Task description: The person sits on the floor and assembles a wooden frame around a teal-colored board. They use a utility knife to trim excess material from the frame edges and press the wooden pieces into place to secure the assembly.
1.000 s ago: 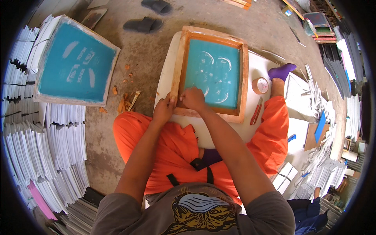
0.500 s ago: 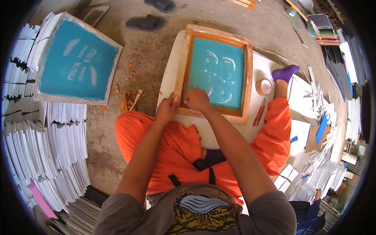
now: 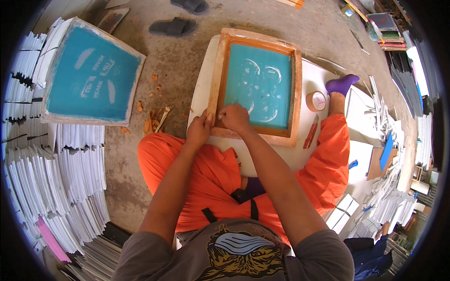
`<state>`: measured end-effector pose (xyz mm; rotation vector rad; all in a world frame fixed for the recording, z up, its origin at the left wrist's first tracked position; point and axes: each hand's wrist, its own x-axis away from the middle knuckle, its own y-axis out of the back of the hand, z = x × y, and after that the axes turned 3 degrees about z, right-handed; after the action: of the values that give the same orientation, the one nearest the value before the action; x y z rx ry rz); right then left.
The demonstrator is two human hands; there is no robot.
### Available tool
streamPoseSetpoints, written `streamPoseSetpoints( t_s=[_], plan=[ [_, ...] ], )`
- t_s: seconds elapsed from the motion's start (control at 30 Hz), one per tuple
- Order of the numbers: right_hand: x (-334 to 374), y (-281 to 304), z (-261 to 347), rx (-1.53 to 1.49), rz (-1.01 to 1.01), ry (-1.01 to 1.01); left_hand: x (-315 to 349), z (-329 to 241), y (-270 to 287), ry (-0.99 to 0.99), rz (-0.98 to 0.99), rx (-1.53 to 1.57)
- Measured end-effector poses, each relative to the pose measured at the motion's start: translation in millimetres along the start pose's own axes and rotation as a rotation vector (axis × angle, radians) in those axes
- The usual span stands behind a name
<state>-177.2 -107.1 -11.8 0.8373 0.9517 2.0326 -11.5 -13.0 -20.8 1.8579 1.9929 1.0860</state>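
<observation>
A wooden-framed printing screen (image 3: 296, 98) with teal mesh lies on a white board (image 3: 199, 100) before my crossed legs. Pale curved marks show on its mesh. My left hand (image 3: 199, 129) grips the frame's near left corner, thumb on top of the wood. Just inside that corner, my right hand (image 3: 236, 118) is curled closed with its knuckles up, against the inner edge of the frame. Whatever its fingers may pinch is hidden under them. To the right of the screen are a roll of brown tape (image 3: 316, 101) and a red box cutter (image 3: 311, 132).
A second teal screen (image 3: 93, 75) leans on stacked paper bundles (image 3: 35, 178) at left. Brown scraps (image 3: 151, 122) litter the concrete floor beside my knee. Dark slippers (image 3: 173, 27) lie beyond. Paper offcuts (image 3: 382, 187) and a blue cutter (image 3: 353, 164) are at right.
The whole view has shifted slightly. Both hands keep their places at the near left corner of the screen, and the right hand's pose is almost the same.
</observation>
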Motion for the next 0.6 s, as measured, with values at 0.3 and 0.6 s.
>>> streamPoseSetpoints(
  t_s=[0.3,0.6],
  plan=[
    [-0.1,-3.1,4.2,-0.014,0.092,-0.016,-1.7,4.0,-1.3,-0.002,0.002,-0.005],
    [4.4,-1.8,7.0,-0.072,0.207,0.010,1.5,-1.1,-1.1,-0.033,-0.054,0.015]
  ],
)
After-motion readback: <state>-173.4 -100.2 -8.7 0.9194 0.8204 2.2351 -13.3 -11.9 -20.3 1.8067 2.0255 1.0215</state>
